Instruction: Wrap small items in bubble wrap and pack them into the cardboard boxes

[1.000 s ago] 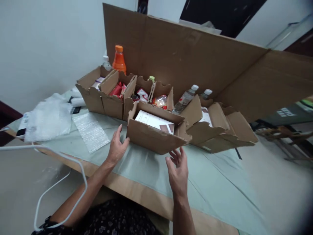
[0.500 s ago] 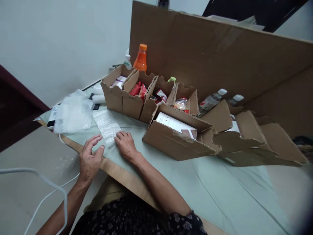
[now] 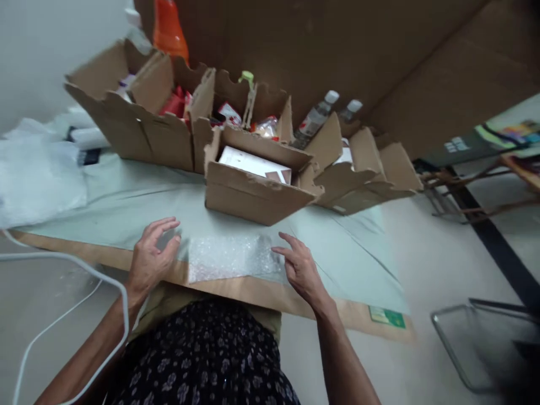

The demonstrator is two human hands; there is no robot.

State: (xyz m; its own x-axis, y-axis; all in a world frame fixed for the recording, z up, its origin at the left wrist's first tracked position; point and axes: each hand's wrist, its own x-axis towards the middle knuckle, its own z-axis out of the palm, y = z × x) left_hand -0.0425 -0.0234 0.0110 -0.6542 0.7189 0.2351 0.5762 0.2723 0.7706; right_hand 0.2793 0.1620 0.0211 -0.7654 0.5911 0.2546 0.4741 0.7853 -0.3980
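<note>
A clear bubble wrap piece (image 3: 228, 257) lies flat along the front edge of the table, between my two hands. To its left, my left hand (image 3: 152, 253) hovers with thumb and fingers apart and nothing in it. At the other end, my right hand (image 3: 300, 267) has its fingers spread, the tips close to the wrap's right edge; whether they touch it I cannot tell. Just behind the wrap stands an open cardboard bin (image 3: 257, 199) with a white box (image 3: 248, 164) inside.
Several cardboard bins (image 3: 169, 140) with packets stand in a row behind, with an orange bottle (image 3: 169, 34) and a clear bottle (image 3: 314, 121) beyond. More bubble wrap (image 3: 37, 174) is heaped at left. A white tube (image 3: 113, 281) curves over the floor at lower left.
The view has swung to the right. The bubble wrap has come to the front edge and now lies sideways before me. My right hand has moved right, away from my left.
</note>
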